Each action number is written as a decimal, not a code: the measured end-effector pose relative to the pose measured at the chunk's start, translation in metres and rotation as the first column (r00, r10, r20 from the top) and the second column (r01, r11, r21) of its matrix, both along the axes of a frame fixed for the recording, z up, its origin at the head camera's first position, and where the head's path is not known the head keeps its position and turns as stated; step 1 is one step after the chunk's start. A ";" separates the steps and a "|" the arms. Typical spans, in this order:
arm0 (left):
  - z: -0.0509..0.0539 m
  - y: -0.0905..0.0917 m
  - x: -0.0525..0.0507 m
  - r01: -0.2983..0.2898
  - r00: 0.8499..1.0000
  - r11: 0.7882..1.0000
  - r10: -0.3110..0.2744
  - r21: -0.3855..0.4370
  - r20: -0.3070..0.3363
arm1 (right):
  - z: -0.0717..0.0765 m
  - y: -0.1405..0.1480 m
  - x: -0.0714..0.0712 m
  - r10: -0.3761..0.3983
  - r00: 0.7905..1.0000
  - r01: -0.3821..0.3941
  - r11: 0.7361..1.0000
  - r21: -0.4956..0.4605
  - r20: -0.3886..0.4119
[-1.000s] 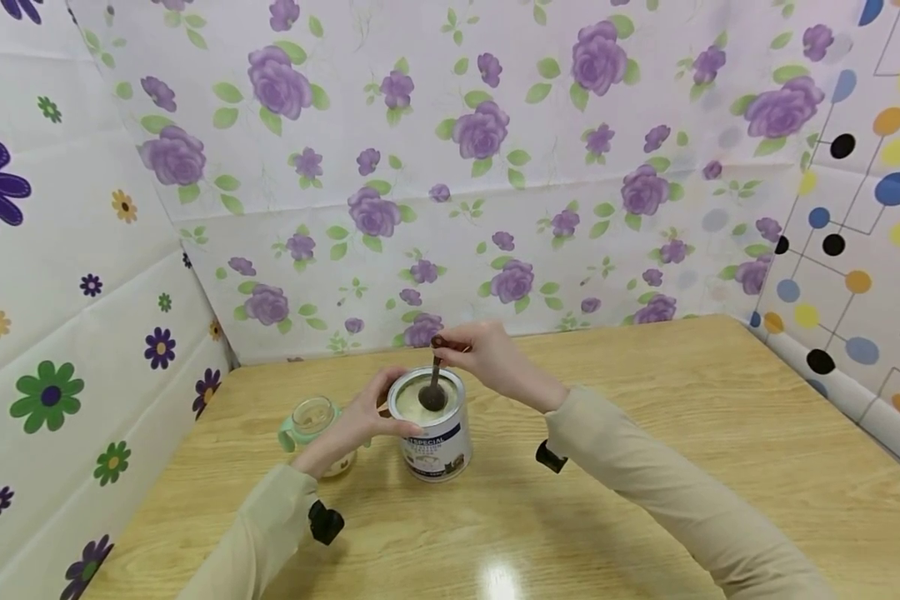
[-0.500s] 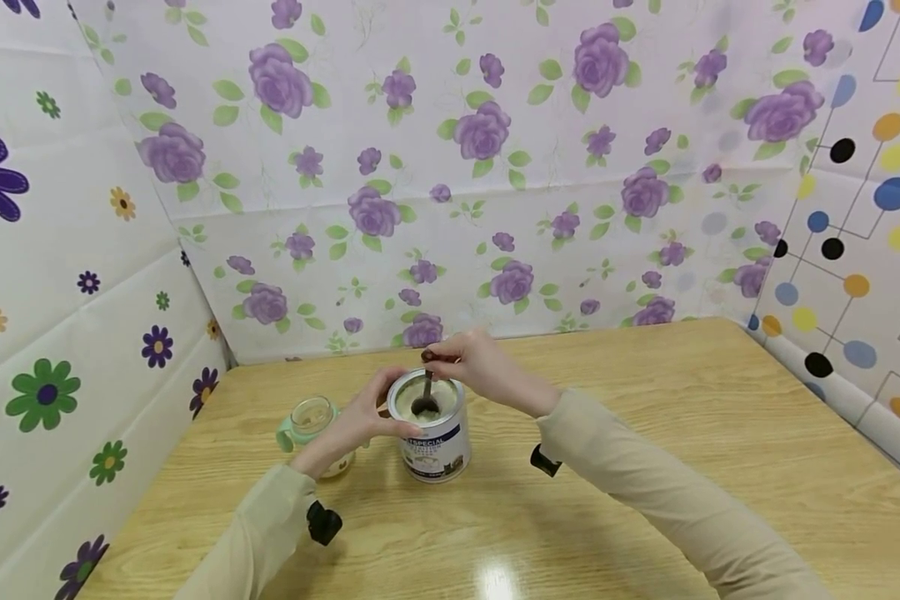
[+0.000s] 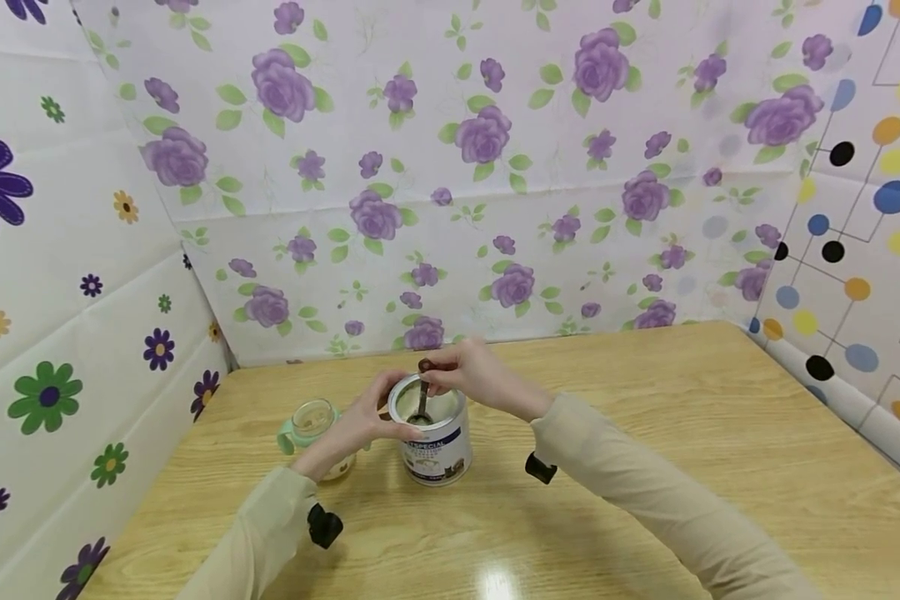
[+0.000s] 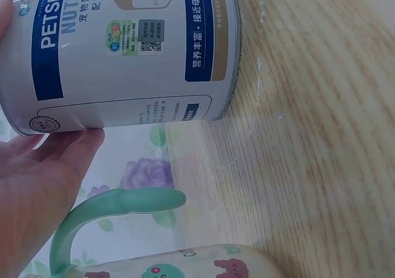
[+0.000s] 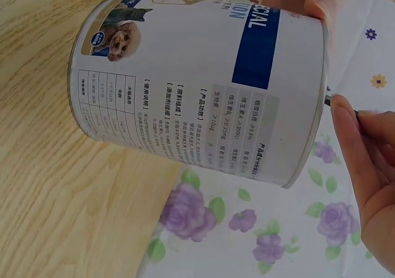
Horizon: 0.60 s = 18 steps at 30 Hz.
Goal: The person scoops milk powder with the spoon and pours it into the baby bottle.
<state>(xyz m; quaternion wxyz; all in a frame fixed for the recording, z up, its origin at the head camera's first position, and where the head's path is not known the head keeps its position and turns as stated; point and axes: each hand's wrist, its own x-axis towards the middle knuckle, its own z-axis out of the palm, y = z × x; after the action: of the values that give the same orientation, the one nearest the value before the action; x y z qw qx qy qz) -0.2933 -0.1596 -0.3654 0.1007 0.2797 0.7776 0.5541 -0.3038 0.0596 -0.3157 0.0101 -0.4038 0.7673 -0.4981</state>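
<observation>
A white milk powder can (image 3: 437,460) with a blue band stands upright on the table, its top uncovered and pale powder (image 3: 441,406) inside. My left hand (image 3: 366,418) grips it from the left, thumb along the near rim and fingers round the far side. A dark brown spoon (image 3: 423,400) leans into the can, its handle end pinched by my right hand (image 3: 486,382) above the rim. Its bowl lies low near the front inner wall, partly hidden. In the right wrist view the can (image 5: 203,87) hides most of the spoon.
Left of the can, partly behind my left forearm, stands a clear cup with green handles (image 3: 288,435); one handle (image 4: 123,201) shows in the left wrist view. The wooden table (image 3: 645,400) meets flower-patterned cloth walls (image 3: 435,233) at the back and left.
My right hand has moved left and down, carrying the spoon from above the powder down into it near the front wall. The left hand and can have stayed put.
</observation>
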 end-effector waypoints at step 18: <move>0.021 0.005 0.015 0.017 1.000 0.999 -0.017 -0.027 0.007 | -0.003 0.004 0.000 0.035 0.989 -0.026 0.998 -0.063 0.144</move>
<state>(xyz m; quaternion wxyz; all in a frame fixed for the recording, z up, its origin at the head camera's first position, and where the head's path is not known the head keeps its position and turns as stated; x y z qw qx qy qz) -0.2785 -0.1550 -0.3444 0.1118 0.2832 0.7823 0.5434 -0.3037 0.0633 -0.3183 0.0612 -0.3785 0.7427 -0.5490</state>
